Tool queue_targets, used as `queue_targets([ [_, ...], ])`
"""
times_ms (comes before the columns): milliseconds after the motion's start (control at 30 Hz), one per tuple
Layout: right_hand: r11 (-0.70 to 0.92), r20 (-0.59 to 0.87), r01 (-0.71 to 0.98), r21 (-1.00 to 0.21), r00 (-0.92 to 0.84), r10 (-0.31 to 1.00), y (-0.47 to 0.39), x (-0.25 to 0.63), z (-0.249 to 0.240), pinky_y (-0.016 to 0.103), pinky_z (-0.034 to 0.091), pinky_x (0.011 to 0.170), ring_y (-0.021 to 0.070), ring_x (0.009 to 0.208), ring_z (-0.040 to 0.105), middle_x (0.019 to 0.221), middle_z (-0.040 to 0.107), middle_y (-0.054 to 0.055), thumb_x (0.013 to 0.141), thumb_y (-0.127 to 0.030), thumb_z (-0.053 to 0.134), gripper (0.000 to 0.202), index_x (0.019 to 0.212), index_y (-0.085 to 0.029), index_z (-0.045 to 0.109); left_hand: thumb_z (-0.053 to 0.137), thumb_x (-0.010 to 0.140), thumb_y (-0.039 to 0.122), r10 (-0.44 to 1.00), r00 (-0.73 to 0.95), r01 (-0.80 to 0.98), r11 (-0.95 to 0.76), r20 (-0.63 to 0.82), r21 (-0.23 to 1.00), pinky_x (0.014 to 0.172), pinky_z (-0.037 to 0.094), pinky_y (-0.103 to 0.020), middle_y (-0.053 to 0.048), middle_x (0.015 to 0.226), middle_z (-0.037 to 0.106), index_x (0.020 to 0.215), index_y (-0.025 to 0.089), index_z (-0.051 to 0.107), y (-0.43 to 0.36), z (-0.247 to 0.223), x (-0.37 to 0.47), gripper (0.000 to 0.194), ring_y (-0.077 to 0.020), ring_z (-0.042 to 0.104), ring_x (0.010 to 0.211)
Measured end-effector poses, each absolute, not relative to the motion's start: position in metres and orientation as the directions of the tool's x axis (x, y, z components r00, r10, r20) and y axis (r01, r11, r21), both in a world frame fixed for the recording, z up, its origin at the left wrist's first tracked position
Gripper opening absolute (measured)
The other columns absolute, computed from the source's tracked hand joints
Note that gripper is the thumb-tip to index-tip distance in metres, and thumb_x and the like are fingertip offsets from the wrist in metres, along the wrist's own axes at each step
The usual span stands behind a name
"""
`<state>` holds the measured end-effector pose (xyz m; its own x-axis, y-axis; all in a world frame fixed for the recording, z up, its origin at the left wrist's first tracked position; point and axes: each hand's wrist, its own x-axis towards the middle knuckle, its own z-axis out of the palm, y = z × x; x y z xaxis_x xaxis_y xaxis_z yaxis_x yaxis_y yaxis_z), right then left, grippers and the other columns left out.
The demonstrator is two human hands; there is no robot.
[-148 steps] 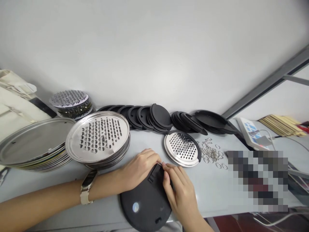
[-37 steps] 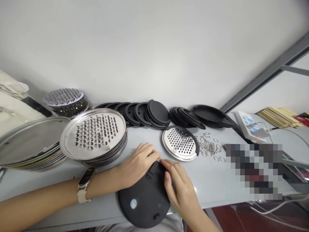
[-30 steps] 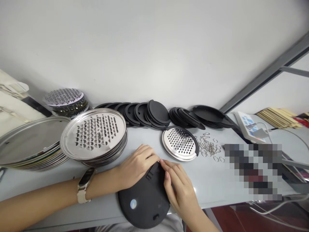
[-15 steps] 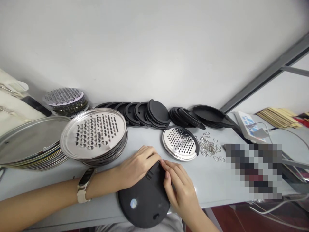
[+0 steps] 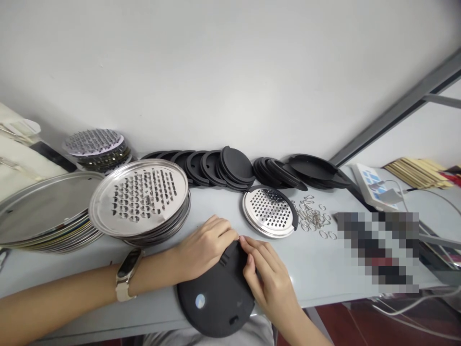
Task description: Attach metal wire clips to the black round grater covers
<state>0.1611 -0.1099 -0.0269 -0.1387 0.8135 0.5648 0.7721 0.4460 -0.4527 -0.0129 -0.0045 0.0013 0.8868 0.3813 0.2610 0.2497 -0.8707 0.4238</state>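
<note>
A black round plastic disc [image 5: 212,307] with a small round sticker and a slot near its lower edge lies tilted at the table's front edge, above my lap. My left hand [image 5: 209,245] grips its far rim from the left, fingers curled over it. On the right, my right hand [image 5: 268,271] is closed on the same rim, and the fingertips of both hands meet at the top. A short raised clip-like part [image 5: 225,258] shows beside my left fingers. What lies under the fingertips is hidden.
Stacked round metal graters [image 5: 139,197] and large metal discs [image 5: 50,202] stand left. Behind are black round holders [image 5: 236,166] along the wall. A small grater with a black rim [image 5: 270,211] lies ahead, beside loose metal rings [image 5: 313,216]. A white power strip [image 5: 372,185] sits right.
Both hands keep their hold on the black disc's far rim, with only a slight shift of the fingers. The view has moved very little.
</note>
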Motion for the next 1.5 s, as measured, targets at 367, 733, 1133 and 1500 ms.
queue_targets([
  [367,0.447,0.566,0.771,-0.454,-0.138,0.813,-0.1089,0.1607,-0.0264,0.04,0.054,0.08,0.023,0.096,0.059,0.107,0.065,0.013,0.091,-0.001,0.048,0.036,0.124,-0.014,0.055,0.04,0.094,0.004,0.374,0.901,0.257,-0.867,0.218,0.426,0.086,0.043,-0.034,-0.005,0.093,0.05,0.093,0.015,0.053,-0.0046,0.0004,-0.0139,0.017,-0.0188,0.047,0.088],
  [733,0.44,0.577,0.782,-0.442,-0.128,0.807,-0.1086,0.1601,-0.0231,0.038,0.057,0.076,0.0214,0.092,0.063,0.104,0.067,0.012,0.092,-0.004,0.049,0.032,0.12,-0.016,0.057,0.038,0.094,0.005,0.359,0.898,0.232,-0.878,0.254,0.42,0.086,0.042,-0.034,-0.004,0.089,0.051,0.09,0.016,0.053,-0.0048,0.0044,-0.0123,0.018,-0.0183,0.048,0.085],
  [1133,0.419,0.559,0.806,-0.418,-0.135,0.818,-0.1078,0.1628,-0.0199,0.037,0.059,0.076,0.0214,0.088,0.065,0.102,0.069,0.012,0.092,-0.006,0.049,0.024,0.111,-0.015,0.061,0.037,0.097,0.009,0.367,0.901,0.239,-0.865,0.232,0.441,0.086,0.043,-0.034,-0.004,0.091,0.055,0.095,0.018,0.057,-0.0015,0.005,-0.011,0.022,-0.0185,0.052,0.087],
  [1500,0.404,0.557,0.851,-0.335,-0.167,0.814,-0.1085,0.1634,-0.0219,0.037,0.058,0.075,0.0217,0.087,0.066,0.103,0.07,0.011,0.094,-0.01,0.048,0.026,0.115,-0.016,0.061,0.035,0.097,0.008,0.414,0.884,0.267,-0.83,0.219,0.49,0.085,0.042,-0.034,-0.004,0.093,0.056,0.092,0.017,0.053,-0.0024,0.0083,-0.0083,0.021,-0.0185,0.053,0.087],
])
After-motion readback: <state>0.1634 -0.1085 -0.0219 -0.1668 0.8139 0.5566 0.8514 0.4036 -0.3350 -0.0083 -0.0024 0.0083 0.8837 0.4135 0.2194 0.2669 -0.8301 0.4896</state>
